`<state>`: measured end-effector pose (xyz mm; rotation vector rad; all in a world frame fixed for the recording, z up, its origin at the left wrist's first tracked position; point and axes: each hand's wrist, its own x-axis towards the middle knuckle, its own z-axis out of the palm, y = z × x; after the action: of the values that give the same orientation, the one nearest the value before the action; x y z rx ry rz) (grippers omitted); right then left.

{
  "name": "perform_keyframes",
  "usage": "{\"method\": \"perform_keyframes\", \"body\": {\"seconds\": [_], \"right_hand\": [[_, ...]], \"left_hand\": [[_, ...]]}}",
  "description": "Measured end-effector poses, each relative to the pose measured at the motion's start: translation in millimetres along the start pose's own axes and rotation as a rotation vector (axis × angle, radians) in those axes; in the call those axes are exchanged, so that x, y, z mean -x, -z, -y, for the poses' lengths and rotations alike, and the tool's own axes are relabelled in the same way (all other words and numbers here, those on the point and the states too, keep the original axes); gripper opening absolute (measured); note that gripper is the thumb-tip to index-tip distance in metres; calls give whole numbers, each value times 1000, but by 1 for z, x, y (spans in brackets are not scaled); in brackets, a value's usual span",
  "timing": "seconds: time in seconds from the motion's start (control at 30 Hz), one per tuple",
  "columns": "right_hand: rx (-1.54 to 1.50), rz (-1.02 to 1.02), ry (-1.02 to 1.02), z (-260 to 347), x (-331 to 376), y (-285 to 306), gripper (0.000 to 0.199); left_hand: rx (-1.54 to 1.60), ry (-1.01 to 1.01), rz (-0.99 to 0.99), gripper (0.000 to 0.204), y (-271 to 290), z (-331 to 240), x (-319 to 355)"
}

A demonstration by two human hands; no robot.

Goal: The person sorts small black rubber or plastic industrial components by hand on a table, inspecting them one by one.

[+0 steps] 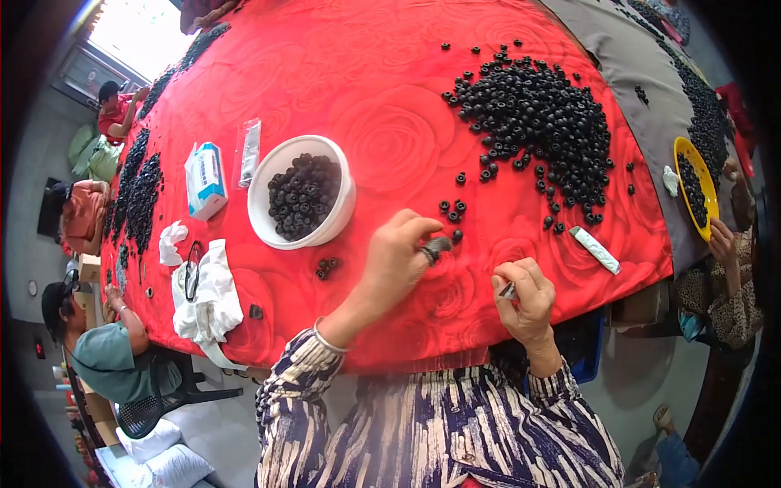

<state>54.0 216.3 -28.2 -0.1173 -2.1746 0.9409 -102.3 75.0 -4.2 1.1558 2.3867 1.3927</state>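
Observation:
My left hand (400,254) is over the red cloth, pinching a small dark ring-like piece (435,249) with a blurred greyish edge. Closed in front of my body, my right hand (527,299) grips a small tool with a silvery tip (508,290); most of it is hidden by the fingers. A gap separates the two hands. Just beyond them lie a few loose black rings (453,213), near a large heap of the same black rings (541,114). To the left of my left hand stands a white bowl (345,211), partly filled with black rings.
A tissue box (207,180), a clear packet (250,153) and a crumpled white cloth (213,297) lie left of the bowl. At right is a silvery strip packet (595,250). Another person's hand (722,242) touches a yellow plate (709,175). Several co-workers sit along the left side.

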Motion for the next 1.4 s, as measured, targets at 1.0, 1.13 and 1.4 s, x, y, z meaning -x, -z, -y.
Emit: {"method": "perform_keyframes", "body": {"seconds": [1.0, 1.13, 1.4], "right_hand": [[-469, 287, -29, 40, 10, 0, 33], [-526, 375, -66, 39, 15, 3, 31], [-575, 272, 47, 40, 20, -1, 38]], "left_hand": [[1369, 684, 221, 19, -8, -30, 115], [1451, 803, 278, 17, -10, -26, 120], [1410, 900, 372, 20, -3, -37, 120]]}}
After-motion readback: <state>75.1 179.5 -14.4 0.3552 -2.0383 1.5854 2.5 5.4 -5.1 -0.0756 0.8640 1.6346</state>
